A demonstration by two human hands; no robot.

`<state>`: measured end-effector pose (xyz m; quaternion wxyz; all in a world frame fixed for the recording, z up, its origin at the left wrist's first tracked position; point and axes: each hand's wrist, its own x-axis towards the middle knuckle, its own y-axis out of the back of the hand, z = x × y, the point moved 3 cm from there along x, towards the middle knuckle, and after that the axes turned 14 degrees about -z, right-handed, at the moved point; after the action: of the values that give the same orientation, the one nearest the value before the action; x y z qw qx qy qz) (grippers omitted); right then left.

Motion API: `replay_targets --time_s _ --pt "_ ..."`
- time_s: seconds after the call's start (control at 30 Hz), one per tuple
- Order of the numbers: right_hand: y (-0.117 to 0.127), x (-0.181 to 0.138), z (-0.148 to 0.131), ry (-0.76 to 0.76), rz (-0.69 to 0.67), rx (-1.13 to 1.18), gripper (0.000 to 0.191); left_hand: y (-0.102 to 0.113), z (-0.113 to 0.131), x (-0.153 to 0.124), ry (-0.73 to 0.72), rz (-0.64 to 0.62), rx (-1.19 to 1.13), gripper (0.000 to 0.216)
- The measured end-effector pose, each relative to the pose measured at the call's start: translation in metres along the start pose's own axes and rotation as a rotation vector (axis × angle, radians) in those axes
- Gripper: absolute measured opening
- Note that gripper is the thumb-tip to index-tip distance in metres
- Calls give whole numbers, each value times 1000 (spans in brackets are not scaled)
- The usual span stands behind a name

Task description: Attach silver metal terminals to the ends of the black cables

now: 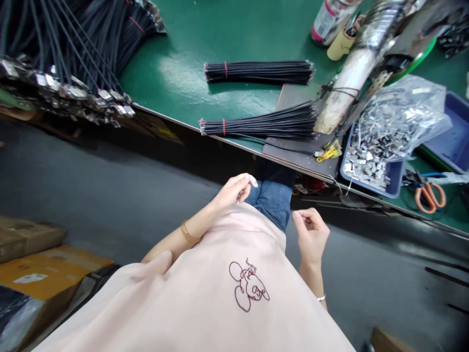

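My left hand (237, 189) hovers over my lap, below the bench edge, with its fingers curled in and nothing visible in them. A white covering shows on one of its fingertips. My right hand (312, 230) is off to the right of my jeans, its fingers bent toward the thumb and no object showing. Both hands are apart from the bench. Nearest them on the bench lies a bundle of black cables (264, 124) tied with a red band. A second banded cable bundle (258, 72) lies behind it. One single cable (282, 146) runs to a yellow clip-like piece (330, 150).
A blue tray (395, 183) holds small metal connector shells (370, 164) and a plastic bag. Orange-handled pliers (430, 197) lie beside it. A taped white tube (342, 93) leans over the grey board (300, 159). Many finished-looking cables (73, 44) pile at left; cardboard boxes (54, 274) stand below.
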<state>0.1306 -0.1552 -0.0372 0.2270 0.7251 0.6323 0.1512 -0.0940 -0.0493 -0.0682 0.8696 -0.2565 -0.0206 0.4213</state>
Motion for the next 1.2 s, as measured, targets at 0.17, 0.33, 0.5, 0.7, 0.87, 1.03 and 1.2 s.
replay_targets --time_s 0.17,0.33,0.5,0.7,0.87,1.03,1.2 --pt "38 -35 91 -344 184 -266 48 24 3 0 -10 180 180 41" --pt "64 -41 106 -356 155 -335 43 19 41 12 -93 211 742 22" --pt "81 -4 31 -2 397 -383 32 -31 81 60 -537 37 1377 16" --pt "62 53 -41 449 200 -635 24 -55 75 118 -560 42 1697 20" --pt "72 55 -36 413 275 -323 18 -62 77 109 -672 5 1504 21" --pt "79 48 -52 486 622 -65 16 -66 81 100 -352 -212 974 15" --pt "61 71 -59 348 429 38 14 -63 74 112 -85 -214 567 23"
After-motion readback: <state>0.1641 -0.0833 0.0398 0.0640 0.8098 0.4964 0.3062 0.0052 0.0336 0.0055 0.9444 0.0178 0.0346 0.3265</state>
